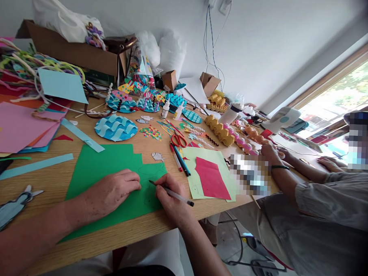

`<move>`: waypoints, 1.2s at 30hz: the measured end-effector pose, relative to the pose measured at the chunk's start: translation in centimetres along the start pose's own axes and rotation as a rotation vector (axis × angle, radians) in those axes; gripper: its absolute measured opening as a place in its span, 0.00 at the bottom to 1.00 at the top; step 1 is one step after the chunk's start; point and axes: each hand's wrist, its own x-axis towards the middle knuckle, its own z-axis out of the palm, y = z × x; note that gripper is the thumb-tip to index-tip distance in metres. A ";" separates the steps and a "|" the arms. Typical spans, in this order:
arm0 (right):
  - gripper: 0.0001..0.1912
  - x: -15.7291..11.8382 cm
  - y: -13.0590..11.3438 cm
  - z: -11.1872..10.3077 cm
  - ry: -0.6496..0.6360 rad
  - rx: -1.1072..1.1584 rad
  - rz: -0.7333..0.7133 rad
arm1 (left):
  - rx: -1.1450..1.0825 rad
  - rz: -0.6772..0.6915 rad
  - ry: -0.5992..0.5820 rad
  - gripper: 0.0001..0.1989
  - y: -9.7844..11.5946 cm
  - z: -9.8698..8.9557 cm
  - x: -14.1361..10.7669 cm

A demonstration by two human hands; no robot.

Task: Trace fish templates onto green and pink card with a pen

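My right hand [170, 198] grips a pen [178, 196] with a clear barrel and a black end cap. Its dark tip is at the green paper [97, 166], on which faint fish-like outlines are drawn. On the same sheet rests my left hand [113, 192], its fingers slightly bent and nothing in them; its fingertips lie just left of the pen tip. A small cut-out paper fish [158, 157] lies at the sheet's upper edge. To the right, a red paper piece [212, 178] lies on a light green sheet [195, 191]. Markers [180, 159] and red-handled scissors [179, 140] lie beyond my right hand.
Pink and orange papers [16, 124] and blue strips [36, 166] lie left. A wavy blue paper disc [116, 127], glue bottles [165, 109] and fish decorations [137, 95] stand farther back. At the right, a co-worker's hands [271, 152] are near egg-carton strips [219, 130] and a sewing machine [282, 120].
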 end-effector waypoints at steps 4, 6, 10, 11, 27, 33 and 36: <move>0.05 0.0 0.1 0.1 -0.003 -0.039 0.002 | 0.021 -0.004 -0.023 0.18 0.1 -0.1 0.0; 0.05 0.0 0.1 0.1 0.000 -0.061 0.000 | 0.028 -0.008 -0.028 0.18 0.1 -0.1 0.0; 0.05 0.1 -0.1 0.0 0.012 -0.076 -0.029 | 0.032 -0.011 -0.036 0.17 0.2 -0.2 0.0; 0.05 0.1 -0.2 -0.1 0.015 -0.078 -0.031 | 0.031 -0.010 -0.038 0.17 0.2 -0.2 0.0; 0.07 0.0 -0.5 -0.7 -0.021 -0.025 0.043 | 0.001 -0.008 0.007 0.17 -0.2 0.3 -0.1; 0.06 -0.2 -0.3 -0.5 -0.008 0.040 0.034 | 0.014 -0.006 -0.015 0.17 0.0 -0.1 -0.1; 0.06 -0.1 -0.2 -0.5 -0.013 0.003 0.018 | 0.012 -0.008 -0.022 0.17 0.0 -0.1 -0.1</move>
